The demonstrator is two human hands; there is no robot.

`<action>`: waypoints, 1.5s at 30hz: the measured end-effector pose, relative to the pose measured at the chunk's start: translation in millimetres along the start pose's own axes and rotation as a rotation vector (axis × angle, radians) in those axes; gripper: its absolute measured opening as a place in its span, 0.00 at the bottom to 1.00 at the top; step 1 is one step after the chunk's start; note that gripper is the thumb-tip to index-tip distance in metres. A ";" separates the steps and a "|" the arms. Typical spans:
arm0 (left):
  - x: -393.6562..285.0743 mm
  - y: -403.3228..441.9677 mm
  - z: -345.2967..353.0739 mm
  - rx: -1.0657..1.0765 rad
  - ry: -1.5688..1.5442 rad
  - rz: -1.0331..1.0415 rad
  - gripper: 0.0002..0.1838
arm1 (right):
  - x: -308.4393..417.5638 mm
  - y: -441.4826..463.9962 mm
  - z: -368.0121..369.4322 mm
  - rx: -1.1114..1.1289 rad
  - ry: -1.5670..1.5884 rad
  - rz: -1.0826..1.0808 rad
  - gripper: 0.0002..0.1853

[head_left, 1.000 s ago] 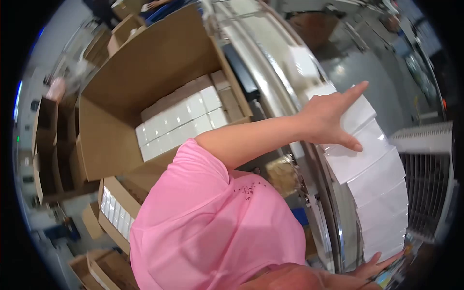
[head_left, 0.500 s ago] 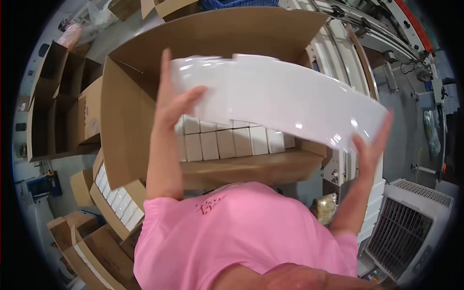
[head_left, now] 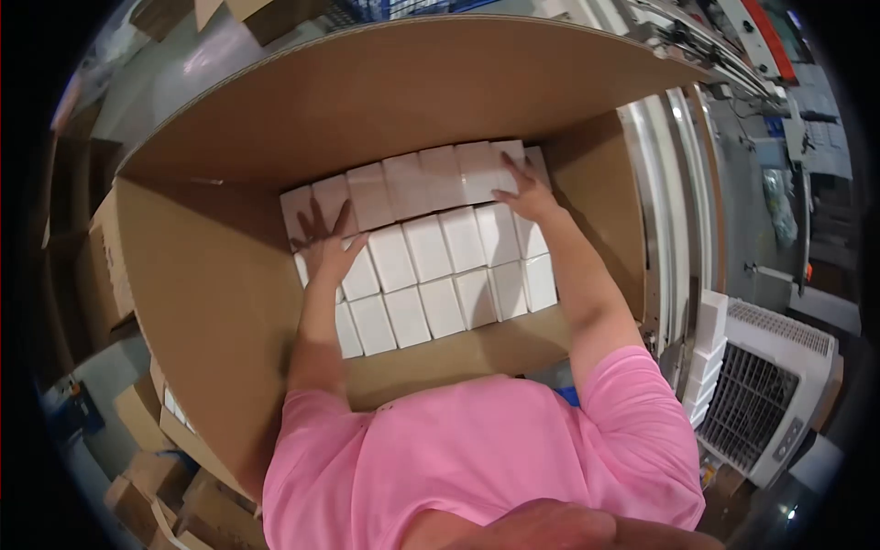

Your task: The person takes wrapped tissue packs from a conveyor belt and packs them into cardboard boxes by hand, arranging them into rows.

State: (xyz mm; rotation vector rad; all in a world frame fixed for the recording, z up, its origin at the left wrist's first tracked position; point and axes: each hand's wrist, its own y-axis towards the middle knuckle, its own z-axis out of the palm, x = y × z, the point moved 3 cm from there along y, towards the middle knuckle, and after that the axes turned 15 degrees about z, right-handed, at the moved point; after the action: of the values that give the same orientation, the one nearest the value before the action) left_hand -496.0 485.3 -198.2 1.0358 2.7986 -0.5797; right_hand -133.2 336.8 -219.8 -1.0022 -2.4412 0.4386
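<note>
Rows of white boxes (head_left: 423, 247) line the bottom of a large open cardboard carton (head_left: 412, 82). Over the left end of the far row (head_left: 371, 195) is my left hand (head_left: 328, 249), fingers spread, resting on or just above the box tops. My right hand (head_left: 529, 194) reaches to the right end of that same row, thumb and fingers apart, at the last boxes. Neither hand is wrapped round a box. Whether the fingertips press on the boxes cannot be told.
Tall carton walls surround both arms. Metal rails (head_left: 683, 202) run along the right side, with a stack of white boxes (head_left: 704, 357) and a grey air cooler (head_left: 765, 390) below. More cardboard boxes (head_left: 197, 500) stand at lower left.
The long row of white boxes held between both hands has gone down into the carton. Both hands have lowered and let go, and the view has moved closer over the carton.
</note>
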 end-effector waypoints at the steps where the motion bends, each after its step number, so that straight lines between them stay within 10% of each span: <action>1: -1.9 -3.8 2.2 0.008 0.077 0.025 0.40 | 1.4 -4.3 -3.5 0.012 0.001 -0.005 0.44; 9: 0.4 -21.8 32.0 -0.174 -0.280 0.168 0.32 | 13.0 -81.3 -42.7 0.101 0.089 -0.015 0.33; 14: -52.6 -37.1 7.9 -0.035 0.071 -0.062 0.35 | -66.0 -240.3 -135.3 -0.398 0.470 -0.162 0.29; 16: -75.5 -30.0 2.3 -0.096 -0.008 -0.114 0.34 | -130.0 -311.1 -163.3 -0.531 0.583 0.113 0.26; 21: -228.0 0.2 -31.8 -0.629 -0.383 0.638 0.31 | -322.8 -489.5 -158.7 -1.249 0.349 0.692 0.25; 26: -500.1 -57.2 -55.4 -0.367 -0.599 1.264 0.35 | -437.5 -598.4 -87.2 -0.957 0.265 1.303 0.39; 31: -688.5 -121.5 -48.5 -0.202 0.146 1.578 0.54 | -423.6 -609.7 -104.0 -0.727 0.600 1.320 0.46; 36: -757.5 -114.8 -5.7 -0.012 0.602 1.535 0.51 | -449.2 -658.4 -94.9 -0.983 0.675 1.134 0.47; 41: -730.0 -103.7 -38.0 -0.181 0.387 1.555 0.36 | -419.8 -726.6 -130.5 -1.321 0.495 1.028 0.43; 45: -643.0 -95.9 -127.7 -0.367 -0.168 1.429 0.29 | -354.0 -680.2 -173.5 -1.202 1.026 0.698 0.43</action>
State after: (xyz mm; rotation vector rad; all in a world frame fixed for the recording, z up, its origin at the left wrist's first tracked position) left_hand -62.5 77.8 93.2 2.2052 1.2922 0.0547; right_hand -209.8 -363.3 129.5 -1.8593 -1.1758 -1.2142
